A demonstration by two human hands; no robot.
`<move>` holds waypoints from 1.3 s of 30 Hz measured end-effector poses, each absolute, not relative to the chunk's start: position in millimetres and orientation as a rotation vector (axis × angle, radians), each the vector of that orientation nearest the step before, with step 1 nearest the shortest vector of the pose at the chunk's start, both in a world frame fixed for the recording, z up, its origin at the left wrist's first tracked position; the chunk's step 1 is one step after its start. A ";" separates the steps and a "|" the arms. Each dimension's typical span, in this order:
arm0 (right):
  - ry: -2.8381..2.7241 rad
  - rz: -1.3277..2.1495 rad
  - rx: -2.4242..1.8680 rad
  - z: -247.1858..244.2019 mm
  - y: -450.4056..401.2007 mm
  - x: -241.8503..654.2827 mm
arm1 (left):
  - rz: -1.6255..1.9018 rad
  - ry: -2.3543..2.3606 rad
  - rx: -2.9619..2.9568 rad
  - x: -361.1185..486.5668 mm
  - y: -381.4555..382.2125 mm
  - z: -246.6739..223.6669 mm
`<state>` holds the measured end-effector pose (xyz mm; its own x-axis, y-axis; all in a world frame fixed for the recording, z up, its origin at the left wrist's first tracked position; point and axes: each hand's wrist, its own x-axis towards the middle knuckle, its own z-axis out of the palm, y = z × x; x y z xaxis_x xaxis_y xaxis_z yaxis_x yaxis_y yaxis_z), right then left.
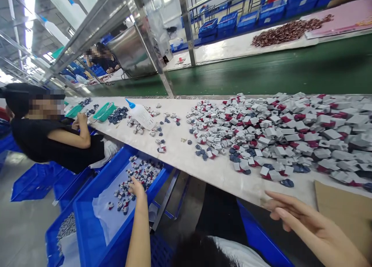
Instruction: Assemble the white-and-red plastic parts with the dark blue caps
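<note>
Bench (203, 170) w/ grey parts pile (290, 131); blue crates (95, 236) below.

Left hand (136, 187) down in blue bin (87, 228), fingers among small grey, red and dark parts (139, 172). Right hand (308, 222) open at edge of white table (186, 152), empty, near heap of parts (290, 131) (co-worker (49, 137) seated farther left). Squeeze bottle (141, 114) lies on table.

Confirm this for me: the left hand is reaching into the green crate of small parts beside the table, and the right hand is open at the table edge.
Not quite: the head view shows the left hand in a blue crate, not a green one. The right hand is indeed open at the table edge.
</note>
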<state>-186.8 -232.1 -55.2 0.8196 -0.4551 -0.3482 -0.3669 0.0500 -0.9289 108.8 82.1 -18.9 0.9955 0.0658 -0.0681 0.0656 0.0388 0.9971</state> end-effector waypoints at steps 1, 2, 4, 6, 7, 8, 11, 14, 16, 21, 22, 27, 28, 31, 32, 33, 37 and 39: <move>0.737 -0.088 -1.540 -60.2 -235.6 -191.2 | 0.133 0.017 1.682 107.6 77.5 -22.7; 0.778 -0.097 -1.523 -63.0 -236.9 -193.3 | 0.275 -0.088 1.827 104.0 67.9 -26.3; 0.807 -0.103 -1.513 -62.5 -234.5 -190.9 | 0.411 -0.316 2.023 92.9 36.7 -31.9; 0.769 -0.079 -1.536 -56.4 -227.8 -182.2 | 0.270 -0.533 2.063 83.1 -3.2 -35.2; 0.732 -0.060 -1.551 -52.4 -223.6 -176.9 | 0.184 -0.672 2.091 80.4 -23.2 -35.7; 0.692 -0.043 -1.563 -48.3 -219.2 -171.8 | 0.101 -0.836 2.139 79.2 -41.4 -35.6; 0.590 -0.041 -1.576 -38.6 -206.3 -162.0 | 0.006 -1.242 2.384 83.1 -78.2 -32.2; 0.626 -0.092 -1.582 -36.2 -198.6 -161.7 | 0.038 -1.333 2.509 89.3 -89.3 -28.5; 0.654 -0.090 -1.578 -37.6 -197.6 -163.7 | 0.011 -1.327 2.513 92.3 -90.9 -27.7; 0.671 -0.086 -1.608 -40.9 -200.2 -166.2 | -0.091 -1.251 2.482 102.4 -101.6 -30.3; 0.687 -0.116 -1.611 -41.1 -200.5 -166.5 | -0.111 -1.221 2.462 105.5 -104.4 -31.1; 0.670 -0.201 -1.605 -43.3 -204.5 -172.0 | -0.202 -0.929 2.257 109.9 -110.7 -25.6; 0.672 -0.221 -1.587 -43.7 -205.5 -173.3 | -0.216 -0.840 2.203 105.3 -111.4 -21.3; 0.749 -0.337 -1.440 -42.8 -207.5 -174.7 | -0.425 -0.536 1.915 76.5 -116.9 -1.1; 0.779 -0.378 -1.375 -41.6 -208.0 -174.4 | -0.577 -0.413 1.734 63.2 -120.4 7.2; 0.805 -0.411 -1.315 -39.9 -208.5 -173.9 | -0.745 -0.282 1.516 49.2 -124.6 15.4; 0.853 -0.459 -1.153 -29.9 -212.4 -174.9 | -1.210 0.247 0.679 0.6 -144.0 38.7; 0.870 -0.477 -1.074 -24.6 -215.2 -178.2 | -1.286 0.409 0.443 -14.2 -152.1 41.8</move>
<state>-178.2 -215.2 -24.6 0.5897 -0.7138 -0.3778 -0.0654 0.4240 -0.9033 -14.2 -152.1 41.8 0.2323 -0.8188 -0.5250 0.9716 0.2200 0.0868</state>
